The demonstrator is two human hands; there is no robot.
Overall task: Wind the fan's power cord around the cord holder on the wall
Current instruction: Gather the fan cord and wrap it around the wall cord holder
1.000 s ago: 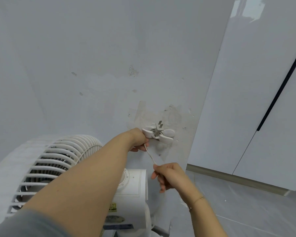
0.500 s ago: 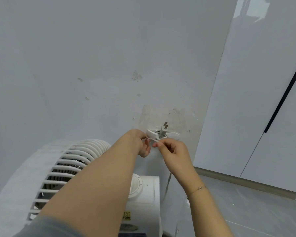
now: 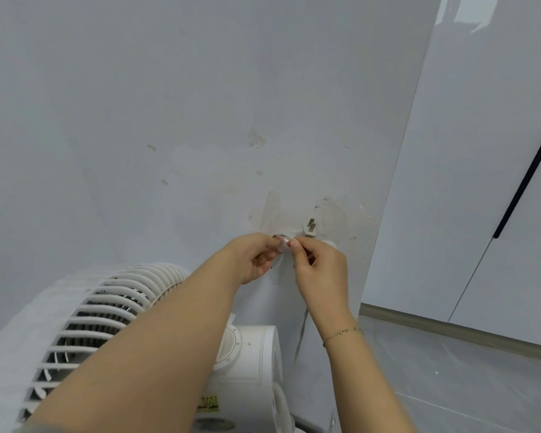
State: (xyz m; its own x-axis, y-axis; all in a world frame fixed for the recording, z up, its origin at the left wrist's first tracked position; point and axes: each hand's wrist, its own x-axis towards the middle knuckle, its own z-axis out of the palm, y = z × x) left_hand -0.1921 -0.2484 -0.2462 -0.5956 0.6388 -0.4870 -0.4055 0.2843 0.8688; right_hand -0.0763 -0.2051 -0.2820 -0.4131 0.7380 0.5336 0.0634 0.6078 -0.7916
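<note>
Both hands at cord holder (image 3: 310, 234), frame centre; left hand (image 3: 256, 257) and right hand (image 3: 320, 271) fingers pinch cord (image 3: 281, 237), holder just right.

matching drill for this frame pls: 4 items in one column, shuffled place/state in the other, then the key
Items:
1. fan
2. cord holder
3. bracelet
4. dark handle strip

Places/states:
A. on the right wrist
B. on the white cabinet door, far right
C. lower left, white slatted grille, under the left forearm
D. on the scuffed wall, just above both hands' fingertips

Pairs: 1-C, 2-D, 3-A, 4-B

Both the left hand and right hand pinch at the holder; the cord hangs below the right hand.
</note>
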